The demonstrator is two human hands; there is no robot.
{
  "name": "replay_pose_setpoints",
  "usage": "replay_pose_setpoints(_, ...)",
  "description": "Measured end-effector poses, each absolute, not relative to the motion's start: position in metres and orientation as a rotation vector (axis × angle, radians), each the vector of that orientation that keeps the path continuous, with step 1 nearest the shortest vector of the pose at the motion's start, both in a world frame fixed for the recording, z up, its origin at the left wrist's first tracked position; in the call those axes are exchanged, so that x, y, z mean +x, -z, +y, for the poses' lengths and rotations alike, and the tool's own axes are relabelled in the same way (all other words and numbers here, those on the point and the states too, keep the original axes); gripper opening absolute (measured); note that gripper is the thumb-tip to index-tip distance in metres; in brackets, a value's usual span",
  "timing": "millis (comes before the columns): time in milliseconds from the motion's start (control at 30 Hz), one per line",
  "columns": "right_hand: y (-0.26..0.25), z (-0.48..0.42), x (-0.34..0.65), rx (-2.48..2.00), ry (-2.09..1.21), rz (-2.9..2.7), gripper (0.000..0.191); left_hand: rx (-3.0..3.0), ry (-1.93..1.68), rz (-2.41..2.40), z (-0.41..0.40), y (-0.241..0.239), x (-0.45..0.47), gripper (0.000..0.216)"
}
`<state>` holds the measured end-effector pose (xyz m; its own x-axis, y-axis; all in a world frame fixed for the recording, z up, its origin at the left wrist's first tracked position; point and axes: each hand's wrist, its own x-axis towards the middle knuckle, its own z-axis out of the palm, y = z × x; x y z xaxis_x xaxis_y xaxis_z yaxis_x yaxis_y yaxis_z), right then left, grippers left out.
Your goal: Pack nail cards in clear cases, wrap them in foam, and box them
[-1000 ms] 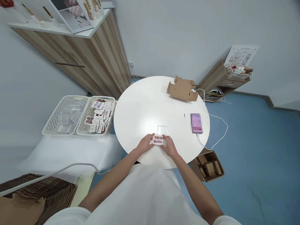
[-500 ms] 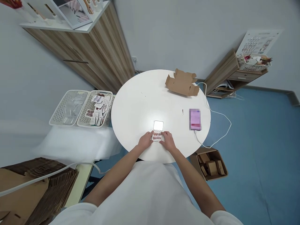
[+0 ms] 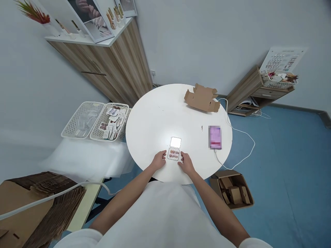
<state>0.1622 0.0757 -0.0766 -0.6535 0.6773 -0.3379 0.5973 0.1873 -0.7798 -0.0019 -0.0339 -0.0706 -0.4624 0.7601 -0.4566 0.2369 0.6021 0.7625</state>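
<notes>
On the white round table (image 3: 147, 127) lies a small clear plastic case (image 3: 176, 142) with its lid raised away from me. Inside its near half sits a card of press-on nails (image 3: 173, 154), brownish-pink, in two rows. My left hand (image 3: 159, 160) rests just left of the case, fingers curved and apart, a small gap between them and the case. On the other side, my right hand (image 3: 186, 163) is close to the case's right edge with thumb and fingers apart. Neither hand holds anything.
An unfolded cardboard box (image 3: 203, 98) lies at the table's far right. Nearer stands a blurred purple device (image 3: 215, 137) with a white cable (image 3: 243, 162). Two white baskets (image 3: 97, 120) with clear cases and nail cards are at left. A carton (image 3: 232, 189) of small boxes sits on the floor.
Both hands have let go of the case's sides and moved slightly outward. The case stays on the table with its lid open. The camera view has tilted up a little.
</notes>
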Motion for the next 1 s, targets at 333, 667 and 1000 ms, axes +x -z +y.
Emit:
replay_pose_setpoints(333, 0.08, 0.079, 0.145, -1.345, -1.672, -2.175, 0.056, 0.366, -1.135, 1.824, -0.027, 0.071, 0.012, 0.027)
replay_pose_setpoints(667, 0.065, 0.078, 0.153, -1.234, -1.876, -2.01, 0.046, 0.148, -1.268, 1.614, -0.038, 0.059, 0.01, 0.029)
replay_pose_setpoints(1000, 0.036, 0.118, 0.145, -1.271, -2.256, -1.63, 0.035, 0.231, -1.241, 1.414, -0.042, 0.031, 0.004, 0.042)
